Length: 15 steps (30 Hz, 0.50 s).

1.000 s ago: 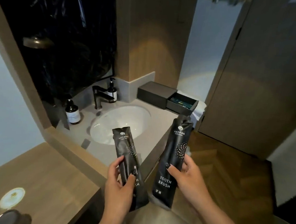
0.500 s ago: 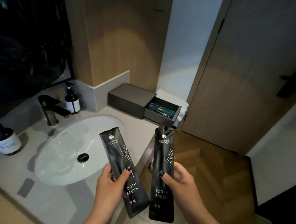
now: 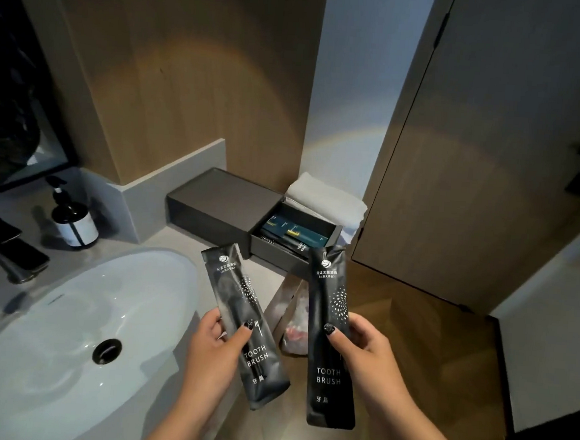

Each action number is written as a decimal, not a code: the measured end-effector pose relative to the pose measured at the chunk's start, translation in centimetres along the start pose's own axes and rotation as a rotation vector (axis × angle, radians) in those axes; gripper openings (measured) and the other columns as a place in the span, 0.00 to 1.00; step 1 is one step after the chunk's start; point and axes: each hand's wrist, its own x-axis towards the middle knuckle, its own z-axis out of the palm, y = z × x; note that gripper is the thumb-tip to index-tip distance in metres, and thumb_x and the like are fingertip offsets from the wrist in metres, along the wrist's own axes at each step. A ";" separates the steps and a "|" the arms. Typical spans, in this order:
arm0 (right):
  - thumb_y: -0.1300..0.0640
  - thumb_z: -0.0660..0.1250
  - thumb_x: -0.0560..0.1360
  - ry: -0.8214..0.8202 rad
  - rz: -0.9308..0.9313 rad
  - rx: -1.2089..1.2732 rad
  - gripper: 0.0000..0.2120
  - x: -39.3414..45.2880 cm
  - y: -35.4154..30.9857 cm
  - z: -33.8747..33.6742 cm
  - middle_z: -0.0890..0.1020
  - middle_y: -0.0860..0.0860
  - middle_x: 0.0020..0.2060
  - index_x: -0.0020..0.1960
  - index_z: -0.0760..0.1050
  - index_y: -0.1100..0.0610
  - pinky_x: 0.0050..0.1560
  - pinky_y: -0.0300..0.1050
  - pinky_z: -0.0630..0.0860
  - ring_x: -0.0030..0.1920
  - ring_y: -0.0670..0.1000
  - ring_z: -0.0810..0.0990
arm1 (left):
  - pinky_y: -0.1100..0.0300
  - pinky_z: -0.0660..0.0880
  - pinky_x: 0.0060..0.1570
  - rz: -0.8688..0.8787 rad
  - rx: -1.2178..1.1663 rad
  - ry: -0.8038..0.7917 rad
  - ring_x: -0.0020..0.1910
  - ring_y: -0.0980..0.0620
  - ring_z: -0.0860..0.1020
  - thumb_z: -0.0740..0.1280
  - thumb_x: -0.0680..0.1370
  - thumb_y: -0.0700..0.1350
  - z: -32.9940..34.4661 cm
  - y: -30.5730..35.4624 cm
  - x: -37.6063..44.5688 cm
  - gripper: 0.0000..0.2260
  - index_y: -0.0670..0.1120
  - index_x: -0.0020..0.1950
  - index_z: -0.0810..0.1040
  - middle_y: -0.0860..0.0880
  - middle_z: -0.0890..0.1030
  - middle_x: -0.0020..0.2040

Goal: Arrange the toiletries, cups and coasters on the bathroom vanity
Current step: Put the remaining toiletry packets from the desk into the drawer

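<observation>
I hold two black packets marked TOOTH BRUSH upright over the vanity's right end. My left hand (image 3: 216, 347) grips the left toothbrush packet (image 3: 238, 302), tilted a little to the left. The right toothbrush packet (image 3: 333, 298) stands nearly straight in my right hand (image 3: 363, 354), thumb across its front. Just beyond their tops a dark grey drawer box (image 3: 214, 204) stands on the counter, its drawer (image 3: 279, 257) pulled out to the right with several dark and teal packets inside.
A white basin (image 3: 68, 324) with a black drain fills the left. A dark tap (image 3: 8, 251) and a pump bottle (image 3: 74, 223) stand behind it. A folded white towel (image 3: 324, 198) lies behind the drawer. Wood floor and a door (image 3: 492, 148) are on the right.
The view has swung right and closer to the counter, so the drawer box now sits just past the packets. Both hands keep their hold on the packets.
</observation>
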 end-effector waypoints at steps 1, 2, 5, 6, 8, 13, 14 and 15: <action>0.68 0.65 0.75 -0.016 -0.008 -0.019 0.09 1.2 -0.1 -0.9 0.85 0.52 0.41 0.50 0.80 0.57 0.35 0.32 0.75 0.39 0.45 0.83 | 0.55 0.79 0.46 0.004 0.003 0.023 0.46 0.48 0.84 0.66 0.76 0.33 1.2 0.0 0.7 0.09 0.43 0.53 0.77 0.44 0.84 0.48; 0.68 0.64 0.75 -0.037 -0.018 -0.041 0.09 2.3 -0.3 -1.9 0.84 0.53 0.41 0.49 0.80 0.58 0.35 0.32 0.75 0.38 0.44 0.82 | 0.54 0.78 0.45 0.011 -0.004 0.049 0.46 0.46 0.84 0.66 0.76 0.32 2.4 0.0 1.3 0.09 0.43 0.53 0.77 0.43 0.84 0.48; 0.67 0.64 0.76 -0.117 -0.031 -0.098 0.08 5.9 -1.7 -5.3 0.84 0.51 0.38 0.49 0.79 0.58 0.33 0.33 0.74 0.36 0.43 0.82 | 0.58 0.77 0.40 0.013 -0.064 0.141 0.45 0.48 0.83 0.65 0.76 0.33 6.6 0.3 2.7 0.09 0.43 0.53 0.76 0.44 0.84 0.48; 0.67 0.64 0.76 -0.144 -0.023 -0.107 0.08 7.0 -2.4 -6.5 0.85 0.50 0.38 0.50 0.79 0.58 0.32 0.34 0.75 0.36 0.45 0.83 | 0.59 0.77 0.39 0.009 -0.080 0.162 0.44 0.49 0.84 0.65 0.77 0.33 8.1 0.5 3.0 0.09 0.43 0.55 0.76 0.44 0.84 0.48; 0.67 0.64 0.76 -0.199 -0.015 -0.131 0.08 9.3 -3.6 -8.8 0.85 0.52 0.41 0.52 0.78 0.58 0.33 0.36 0.77 0.37 0.48 0.84 | 0.62 0.77 0.37 0.005 -0.107 0.192 0.42 0.51 0.84 0.65 0.77 0.34 10.9 0.8 3.6 0.09 0.43 0.56 0.76 0.46 0.84 0.48; 0.63 0.67 0.75 -0.196 -0.005 -0.220 0.12 16.1 -5.2 -13.0 0.83 0.53 0.50 0.56 0.76 0.51 0.45 0.52 0.82 0.45 0.54 0.84 | 0.57 0.80 0.42 0.009 -0.130 0.267 0.44 0.52 0.84 0.65 0.77 0.34 15.7 0.9 5.3 0.10 0.46 0.55 0.76 0.48 0.84 0.49; 0.63 0.67 0.75 -0.209 0.033 -0.210 0.12 17.3 -5.2 -13.3 0.83 0.53 0.49 0.56 0.76 0.51 0.45 0.52 0.82 0.45 0.56 0.84 | 0.53 0.80 0.47 0.002 -0.132 0.279 0.46 0.51 0.84 0.65 0.77 0.33 16.2 0.8 5.6 0.12 0.46 0.57 0.76 0.48 0.84 0.50; 0.62 0.68 0.75 -0.231 0.070 -0.200 0.11 18.5 -5.2 -13.5 0.84 0.54 0.48 0.56 0.76 0.52 0.44 0.51 0.81 0.44 0.56 0.85 | 0.51 0.79 0.50 -0.004 -0.136 0.297 0.47 0.50 0.84 0.65 0.76 0.33 16.4 0.6 5.9 0.13 0.46 0.58 0.76 0.47 0.84 0.51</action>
